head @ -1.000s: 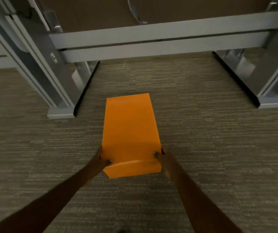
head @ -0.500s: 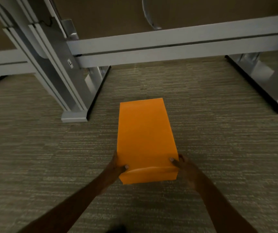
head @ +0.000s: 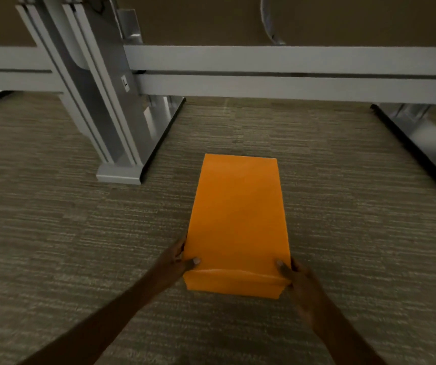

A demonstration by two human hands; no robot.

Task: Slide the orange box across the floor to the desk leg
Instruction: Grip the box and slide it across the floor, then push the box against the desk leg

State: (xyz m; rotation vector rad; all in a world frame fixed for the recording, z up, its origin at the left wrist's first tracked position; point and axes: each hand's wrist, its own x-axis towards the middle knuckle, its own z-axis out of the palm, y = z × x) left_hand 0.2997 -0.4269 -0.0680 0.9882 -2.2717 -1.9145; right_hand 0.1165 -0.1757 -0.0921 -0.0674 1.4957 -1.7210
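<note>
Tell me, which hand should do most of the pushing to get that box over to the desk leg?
Probably the right hand: it grips the orange box on the side away from the desk leg, so it can push leftward.

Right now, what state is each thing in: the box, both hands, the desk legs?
orange box: closed, flat on the carpet, apart from both legs.
left hand: gripping the box's near left corner.
right hand: gripping its near right corner.
left desk leg: upright, untouched.
right desk leg: untouched.
</note>
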